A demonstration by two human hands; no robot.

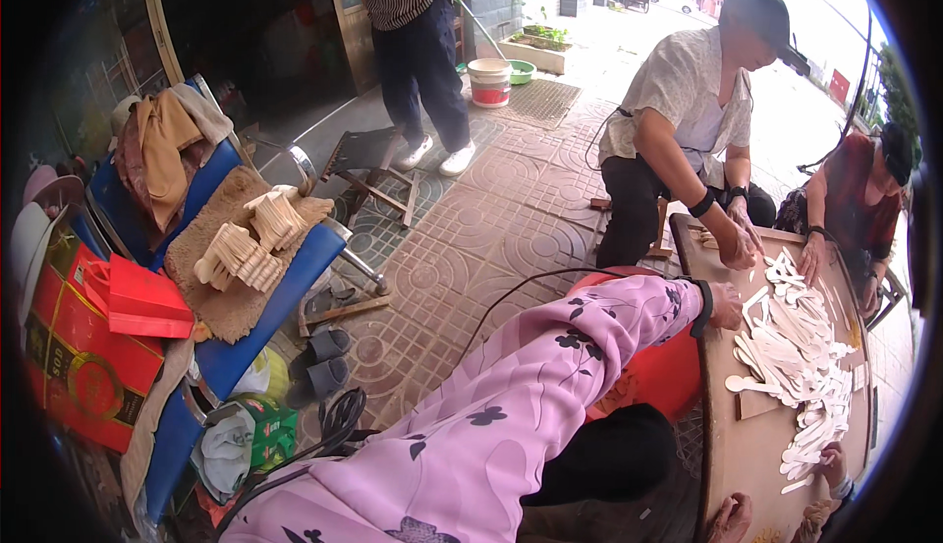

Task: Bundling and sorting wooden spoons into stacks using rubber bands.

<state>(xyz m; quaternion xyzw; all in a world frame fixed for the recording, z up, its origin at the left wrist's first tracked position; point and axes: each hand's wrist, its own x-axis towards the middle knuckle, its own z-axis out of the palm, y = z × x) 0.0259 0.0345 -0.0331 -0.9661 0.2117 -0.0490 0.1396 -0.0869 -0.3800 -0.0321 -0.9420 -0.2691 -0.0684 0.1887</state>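
A patterned paved floor [422,346] spreads behind a brown table [722,425]; to the left, a blue seat [281,311] carries bundles of pale wooden pieces [236,258] on a brown cloth [224,315]. My arm, in a pink flowered sleeve [491,396], reaches over a red tub [668,381]. My left hand [727,307] is at the table's edge, fingers curled — I cannot tell whether they close on anything. Just beside it, a loose heap of spoon-shaped wooden pieces [798,356] lies spread over the tabletop. At the lower edge another hand [730,520] shows; whether it is mine, or holds something, I cannot tell. Beyond, a co-worker in a pale shirt [678,81] bends over the table — hands close together.
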